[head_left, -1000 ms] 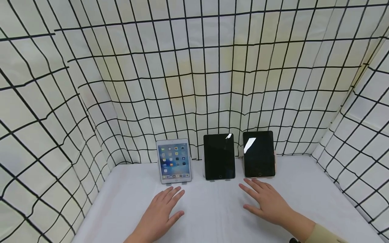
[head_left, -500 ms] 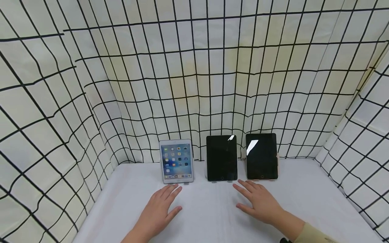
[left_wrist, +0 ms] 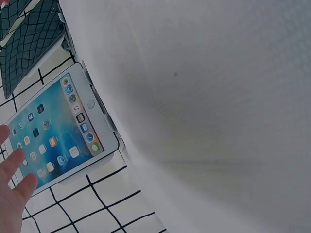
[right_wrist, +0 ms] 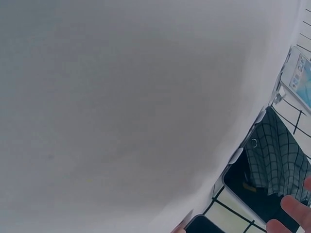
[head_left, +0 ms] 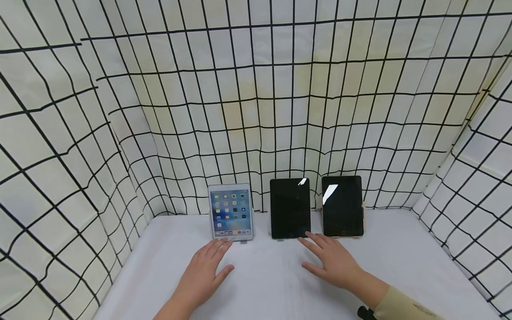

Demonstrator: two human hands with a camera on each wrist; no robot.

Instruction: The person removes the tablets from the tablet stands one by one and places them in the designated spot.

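Observation:
Near the wall, a white tablet (head_left: 231, 213) with its screen lit and app icons showing leans on a small stand at the left. Two black tablets with dark screens stand beside it: the middle tablet (head_left: 290, 206) and the right tablet (head_left: 342, 204). My left hand (head_left: 201, 274), palm down with fingers spread, is just in front of the white tablet's lower edge; its fingers (left_wrist: 10, 165) overlap the screen in the left wrist view. My right hand (head_left: 333, 263) is likewise spread and holds nothing. Its fingertips are at the middle tablet's lower right corner.
A white cloth (head_left: 272, 284) covers the table. White walls (head_left: 280, 106) with a black grid pattern enclose the back and both sides, close behind the tablets. A small clip of the stand (head_left: 243, 242) shows under the white tablet. The dark screens carry bright reflections.
My right hand has moved left, from before the right tablet to the middle tablet's lower corner. My left hand has shifted slightly left. The tablets keep their places, apart from a small camera shift.

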